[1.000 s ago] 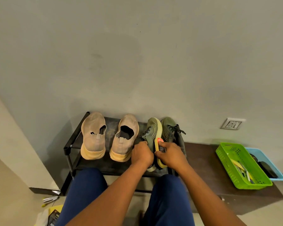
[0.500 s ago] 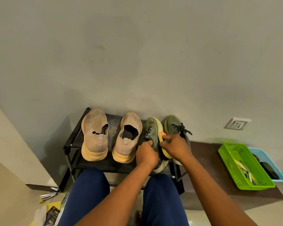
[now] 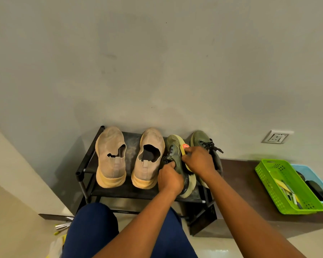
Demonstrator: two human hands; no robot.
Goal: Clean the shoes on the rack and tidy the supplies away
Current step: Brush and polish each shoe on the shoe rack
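Sideways, olive shoe [image 3: 173, 155] tilted, yellow sole edge up.

A home entryway — shoe rack [image 3: 86, 165], wall socket [image 3: 277, 137].

Soft, dim indoor light is falling evenly on the wall [image 3: 157, 53]. The rack [image 3: 86, 164] is casting a shadow toward 9 o'clock. Wide-angle distortion is bending edges at 3 and 9 o'clock. Slight motion blur is softening the hands; no glare is showing.
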